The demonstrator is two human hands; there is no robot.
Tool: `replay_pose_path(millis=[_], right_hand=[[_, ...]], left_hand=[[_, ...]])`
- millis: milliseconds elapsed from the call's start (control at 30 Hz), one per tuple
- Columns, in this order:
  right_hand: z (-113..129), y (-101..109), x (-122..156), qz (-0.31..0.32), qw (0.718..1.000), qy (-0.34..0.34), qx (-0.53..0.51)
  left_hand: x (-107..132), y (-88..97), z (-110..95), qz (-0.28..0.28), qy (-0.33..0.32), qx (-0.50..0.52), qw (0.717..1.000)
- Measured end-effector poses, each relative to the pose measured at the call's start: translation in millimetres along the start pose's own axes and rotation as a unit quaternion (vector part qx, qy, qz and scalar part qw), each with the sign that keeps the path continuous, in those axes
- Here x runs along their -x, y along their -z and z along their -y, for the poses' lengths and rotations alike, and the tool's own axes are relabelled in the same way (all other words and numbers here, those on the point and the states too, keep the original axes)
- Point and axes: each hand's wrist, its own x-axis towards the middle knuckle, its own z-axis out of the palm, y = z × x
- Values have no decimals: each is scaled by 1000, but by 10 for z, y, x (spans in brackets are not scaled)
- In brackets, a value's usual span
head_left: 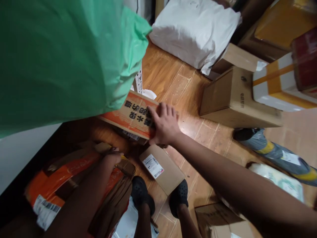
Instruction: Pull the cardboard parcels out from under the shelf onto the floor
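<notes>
My right hand (164, 124) grips the near end of an orange and tan cardboard box (130, 114) printed with dark characters, lying tilted at the frame's middle. My left hand (114, 157) reaches down at the lower left, its fingers closed on the top edge of an orange taped carton (64, 180) with a barcode label. A small flat brown parcel (162, 168) with a white shipping label lies on the wooden floor just below my right hand. My feet in black clogs (178, 195) stand beside it.
A large green plastic bag (61, 56) fills the upper left. A white poly bag (195, 29) lies at the top, brown boxes (235, 97) and a white box with yellow tape (279, 84) at right. Grey and pale wrapped parcels (277, 152) lie lower right.
</notes>
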Motion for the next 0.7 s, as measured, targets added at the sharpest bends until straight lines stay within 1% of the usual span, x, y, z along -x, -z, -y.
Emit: replay_pose_path(millis=[33, 100, 167, 200, 233, 267, 333, 367, 400, 467, 500, 533, 600, 633, 700], right_hand=[[-140, -9, 123, -12, 1000, 7, 3], [-463, -48, 472, -38, 999, 13, 12], [-796, -95, 930, -66, 997, -7, 25], [-946, -120, 1174, -78, 996, -29, 25], [-1079, -149, 1409, -87, 994, -67, 21], [-1188, -186, 1618, -95, 988, -120, 18], [-1340, -302, 1915, -97, 962, -253, -20], [-1387, -390, 1995, -85, 940, -327, -46], [-1421, -502, 2034, -68, 910, -403, -67], [-1465, -797, 2036, -17, 837, -541, -81], [-1483, -970, 2027, 6, 807, -586, -74], [-1502, -1150, 2026, 23, 789, -610, -66], [-1536, -1485, 2061, 14, 795, -603, -59], [-1544, -1619, 2089, -3, 804, -593, -56], [-1515, -1798, 2124, -50, 823, -564, -44]], left_hand=[[-11, 11, -3, 28, 8, -7, 1000], [-26, 44, -19, 75, 16, -23, 997], [-25, 80, -44, 99, 15, -37, 994], [-18, 96, -57, 106, 14, -43, 993], [-10, 109, -70, 110, 14, -49, 993], [-1, 117, -82, 112, 14, -55, 992], [11, 121, -100, 112, 17, -67, 991], [11, 115, -103, 111, 18, -73, 991], [8, 104, -101, 110, 18, -79, 991], [-12, 69, -82, 106, 18, -89, 990], [-28, 46, -65, 104, 19, -94, 990], [-45, 23, -44, 102, 20, -99, 990], [-80, -20, -1, 101, 20, -106, 989], [-96, -35, 18, 102, 19, -109, 989], [-118, -46, 38, 107, 17, -112, 988]])
